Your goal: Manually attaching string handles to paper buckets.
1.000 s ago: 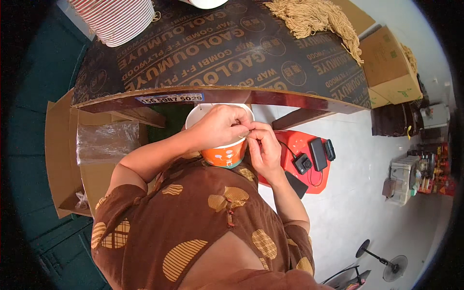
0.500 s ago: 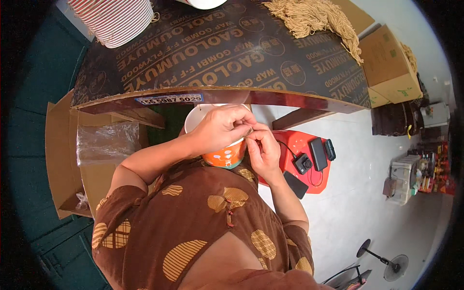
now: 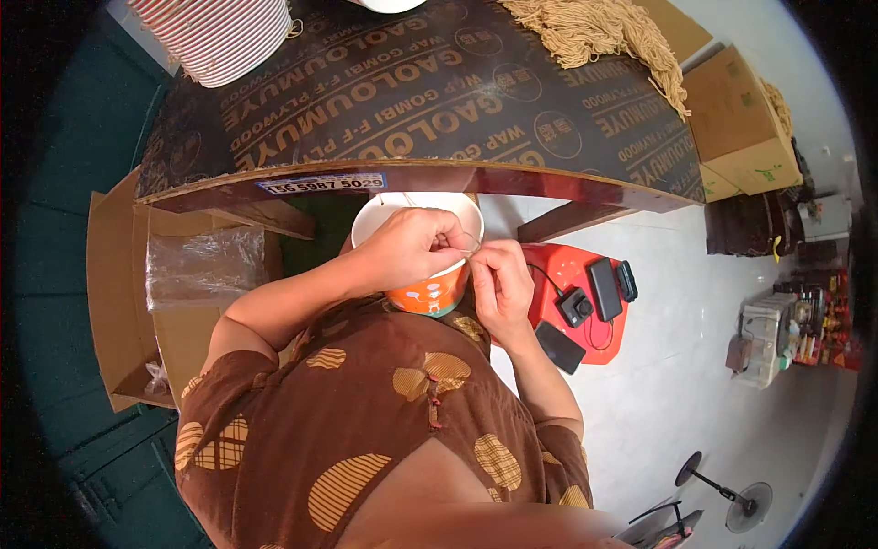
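In my lap, below the table edge, stands a paper bucket (image 3: 430, 296), white inside, its orange outer wall printed with pale figures and a green base. My left hand (image 3: 413, 243) reaches over its rim, thumb and forefinger pinched on a thin tan cord (image 3: 472, 240). Against the right side of the rim is my right hand (image 3: 502, 285), fingers curled and pinched at the same cord. A small loop of the cord shows between the fingertips; its lower end is hidden by the fingers. Another bit of cord lies at the bucket's far rim.
On the dark plywood table (image 3: 366, 119) are a stack of nested white buckets (image 3: 219, 41) and a heap of tan cords (image 3: 604, 32). A red stool (image 3: 540, 265) at right holds small black devices. Cardboard boxes (image 3: 736, 119) stand right; an open carton (image 3: 119, 302) sits left.
My left fingertips have drawn slightly back from the right ones, and the cord loop now shows between them. The bucket's far rim is more visible.
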`<act>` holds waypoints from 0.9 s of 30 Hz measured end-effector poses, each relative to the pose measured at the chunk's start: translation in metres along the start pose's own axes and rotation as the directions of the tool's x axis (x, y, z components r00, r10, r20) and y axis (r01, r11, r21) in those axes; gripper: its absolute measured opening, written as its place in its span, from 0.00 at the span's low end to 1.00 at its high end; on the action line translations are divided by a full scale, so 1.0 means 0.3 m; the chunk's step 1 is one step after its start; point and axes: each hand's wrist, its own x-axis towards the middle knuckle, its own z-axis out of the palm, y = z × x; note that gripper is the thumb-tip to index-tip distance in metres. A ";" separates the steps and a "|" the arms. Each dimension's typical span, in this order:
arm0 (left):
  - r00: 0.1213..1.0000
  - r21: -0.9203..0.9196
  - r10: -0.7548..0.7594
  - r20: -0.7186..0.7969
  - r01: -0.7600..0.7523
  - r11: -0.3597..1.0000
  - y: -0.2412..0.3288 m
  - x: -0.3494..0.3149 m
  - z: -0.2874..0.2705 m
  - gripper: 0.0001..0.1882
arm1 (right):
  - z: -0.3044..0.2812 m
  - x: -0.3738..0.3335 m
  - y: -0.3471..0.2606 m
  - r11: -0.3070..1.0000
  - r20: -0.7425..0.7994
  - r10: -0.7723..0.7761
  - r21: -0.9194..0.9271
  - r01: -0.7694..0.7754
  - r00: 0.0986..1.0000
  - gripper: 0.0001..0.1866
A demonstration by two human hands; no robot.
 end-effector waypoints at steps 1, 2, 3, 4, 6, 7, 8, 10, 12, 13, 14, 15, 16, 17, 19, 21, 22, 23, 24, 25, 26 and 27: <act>0.999 0.025 -0.034 -0.006 0.034 0.999 0.005 -0.002 -0.003 0.05 | 0.003 -0.001 -0.002 1.000 -0.008 0.008 0.006 -0.008 1.000 0.05; 0.999 0.024 -0.035 -0.007 0.035 0.999 -0.001 -0.004 -0.005 0.05 | 0.005 -0.002 -0.004 1.000 -0.016 0.017 0.012 -0.016 1.000 0.05; 1.000 0.064 -0.019 -0.006 0.019 0.998 -0.010 -0.007 -0.006 0.05 | 0.004 -0.003 -0.006 1.000 -0.015 0.017 0.012 -0.017 1.000 0.05; 1.000 0.104 -0.003 -0.005 0.003 0.995 -0.014 -0.009 -0.007 0.05 | 0.003 -0.003 -0.007 0.999 -0.009 0.039 0.025 -0.039 0.999 0.05; 1.000 0.114 -0.011 0.003 0.011 0.993 0.000 -0.016 -0.008 0.05 | 0.005 -0.006 -0.008 0.997 -0.002 0.062 0.038 -0.062 0.998 0.04; 1.000 0.124 -0.019 0.011 0.018 0.992 0.009 -0.019 -0.009 0.05 | 0.008 -0.009 -0.006 0.994 -0.001 0.097 0.050 -0.097 0.995 0.04; 1.000 0.123 -0.020 0.011 0.018 0.992 0.013 -0.022 -0.010 0.05 | 0.010 -0.011 -0.006 0.989 0.000 0.132 0.063 -0.132 0.991 0.03; 0.999 0.153 0.030 0.026 -0.034 0.988 0.020 -0.026 -0.010 0.05 | 0.012 -0.012 -0.014 0.979 0.007 0.184 0.088 -0.184 0.983 0.02; 0.999 0.161 0.038 0.027 -0.042 0.986 0.028 -0.028 -0.009 0.05 | 0.015 -0.012 -0.018 0.966 0.015 0.235 0.112 -0.235 0.972 0.02; 0.998 0.170 0.046 0.030 -0.050 0.984 0.030 -0.029 -0.007 0.05 | 0.018 -0.012 -0.019 0.957 0.003 0.263 0.127 -0.261 0.965 0.02; 0.998 0.170 0.046 0.030 -0.051 0.984 0.031 -0.028 -0.006 0.05 | 0.020 -0.011 -0.020 0.947 -0.008 0.291 0.143 -0.287 0.957 0.03; 0.999 0.164 0.044 0.033 -0.048 0.985 0.029 -0.028 -0.006 0.05 | 0.023 -0.010 -0.023 0.947 -0.007 0.291 0.143 -0.287 0.957 0.03; 0.999 0.157 0.041 0.036 -0.046 0.986 0.027 -0.027 -0.006 0.05 | 0.024 -0.008 -0.026 0.934 -0.017 0.317 0.178 -0.309 0.948 0.03; 0.999 0.156 0.041 0.035 -0.046 0.987 0.022 -0.027 -0.005 0.05 | 0.025 -0.007 -0.028 0.920 -0.027 0.342 0.214 -0.329 0.939 0.04; 0.998 0.132 0.057 0.030 -0.060 0.989 0.014 -0.027 -0.003 0.05 | 0.021 -0.017 -0.014 0.927 -0.021 0.337 0.183 -0.328 0.941 0.04; 0.998 0.139 0.054 0.025 -0.057 0.989 0.016 -0.028 -0.003 0.06 | 0.018 -0.018 -0.013 0.933 -0.015 0.331 0.152 -0.325 0.943 0.04; 0.998 0.147 0.051 0.020 -0.054 0.988 0.016 -0.029 -0.003 0.06 | 0.016 -0.012 -0.019 0.938 -0.002 0.320 0.139 -0.316 0.948 0.03; 0.999 0.147 0.051 0.019 -0.053 0.988 0.014 -0.029 -0.002 0.06 | 0.016 -0.009 -0.022 0.943 0.011 0.308 0.126 -0.307 0.951 0.03; 0.998 0.142 0.057 0.013 -0.059 0.988 0.012 -0.029 -0.001 0.06 | 0.016 -0.008 -0.019 0.943 0.011 0.308 0.126 -0.307 0.951 0.03; 0.998 0.137 0.064 0.007 -0.064 0.989 0.011 -0.029 0.000 0.06 | 0.016 -0.007 -0.015 0.961 -0.002 0.263 0.093 -0.261 0.965 0.03; 0.998 0.137 0.064 0.008 -0.065 0.989 0.012 -0.028 0.001 0.06 | 0.015 -0.005 -0.011 0.975 -0.012 0.216 0.058 -0.215 0.976 0.03; 0.999 0.119 0.049 0.003 -0.049 0.992 0.012 -0.027 0.001 0.06 | 0.014 -0.001 -0.009 0.975 -0.012 0.216 0.058 -0.215 0.976 0.03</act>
